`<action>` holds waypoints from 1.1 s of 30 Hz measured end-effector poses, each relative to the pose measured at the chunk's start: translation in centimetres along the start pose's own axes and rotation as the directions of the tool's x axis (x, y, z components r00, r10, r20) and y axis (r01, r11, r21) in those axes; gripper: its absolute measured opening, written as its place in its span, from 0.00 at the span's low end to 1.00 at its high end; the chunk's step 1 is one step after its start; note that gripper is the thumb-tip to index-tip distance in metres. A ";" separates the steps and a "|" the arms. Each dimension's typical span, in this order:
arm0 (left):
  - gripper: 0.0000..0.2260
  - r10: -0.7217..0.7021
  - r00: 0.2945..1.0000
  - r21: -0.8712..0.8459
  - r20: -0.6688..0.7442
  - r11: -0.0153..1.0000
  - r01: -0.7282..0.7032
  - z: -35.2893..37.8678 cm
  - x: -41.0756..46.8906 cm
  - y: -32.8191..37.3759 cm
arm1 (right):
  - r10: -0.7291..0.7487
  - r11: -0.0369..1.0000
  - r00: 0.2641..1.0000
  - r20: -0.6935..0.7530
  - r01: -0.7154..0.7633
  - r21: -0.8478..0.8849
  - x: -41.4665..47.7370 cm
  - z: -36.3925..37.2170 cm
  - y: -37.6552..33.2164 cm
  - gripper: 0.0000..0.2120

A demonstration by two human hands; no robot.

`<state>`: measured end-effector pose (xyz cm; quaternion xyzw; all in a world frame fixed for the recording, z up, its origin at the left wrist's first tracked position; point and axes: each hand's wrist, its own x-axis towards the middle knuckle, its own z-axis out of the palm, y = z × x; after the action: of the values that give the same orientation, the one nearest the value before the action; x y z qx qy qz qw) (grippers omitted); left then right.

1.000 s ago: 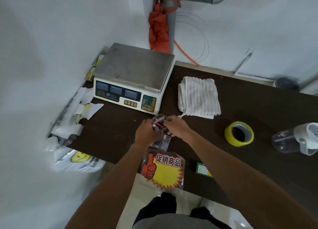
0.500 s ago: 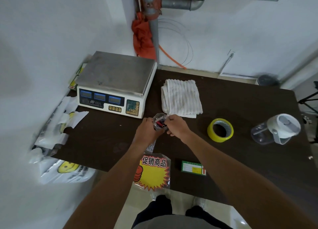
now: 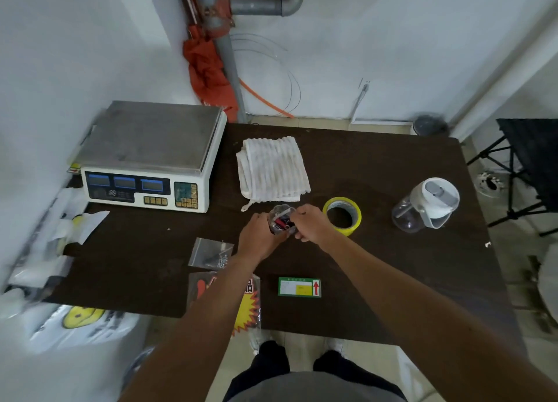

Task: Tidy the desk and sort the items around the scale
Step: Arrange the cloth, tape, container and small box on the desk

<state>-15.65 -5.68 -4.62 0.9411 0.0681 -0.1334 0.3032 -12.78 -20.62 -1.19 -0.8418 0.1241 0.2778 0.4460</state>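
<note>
**Both hands on a small clear cup**

The left hand (image 3: pixel 259 241) and right hand (image 3: pixel 311 225) meet over the middle of the dark brown tabletop (image 3: pixel 377 266). The fingers of both are curled round a small clear plastic cup (image 3: pixel 280 220) with red and dark pieces inside, possibly small tools; blur hides which. The cup sits just near of the folded white ribbed towel (image 3: pixel 271 169). The white electronic scale with a steel platter (image 3: pixel 151 157) is to the far left and the yellow tape roll (image 3: pixel 342 216) to the right. A clear zip bag (image 3: pixel 211 253) and a green card (image 3: pixel 299 287) lie nearer.
</note>
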 end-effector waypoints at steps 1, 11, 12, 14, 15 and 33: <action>0.31 0.001 1.000 0.008 0.000 1.000 -0.001 0.3 0.0 0.0 | 0.001 1.000 1.000 0.006 -0.001 -0.003 -0.1 -0.1 0.2 0.15; 0.30 -0.034 0.999 0.052 0.042 0.998 0.032 1.3 -0.2 0.5 | -0.017 0.998 0.999 0.036 0.019 -0.066 0.0 -0.4 1.7 0.18; 0.31 -0.039 0.998 0.051 0.050 0.998 0.037 1.4 -0.1 0.6 | -0.018 0.998 0.999 0.038 0.020 -0.061 0.1 -0.5 1.8 0.18; 0.32 -0.052 0.997 0.051 0.060 0.997 0.049 1.6 0.0 0.5 | -0.010 0.998 0.999 0.049 0.013 -0.058 0.2 -0.7 1.8 0.18; 0.32 -0.059 0.996 0.053 0.063 0.997 0.056 1.6 0.0 0.6 | -0.005 0.998 0.998 0.057 0.008 -0.062 0.2 -0.7 1.8 0.17; 0.28 -0.078 0.994 0.046 0.080 0.996 0.074 0.4 0.0 1.2 | -0.043 0.994 0.991 0.128 0.056 -0.099 -0.4 -2.4 1.2 0.15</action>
<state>-15.51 -6.91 -4.25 0.9379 0.0886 -0.1847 0.2801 -12.79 -23.31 -0.72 -0.8472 0.0605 0.3248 0.4161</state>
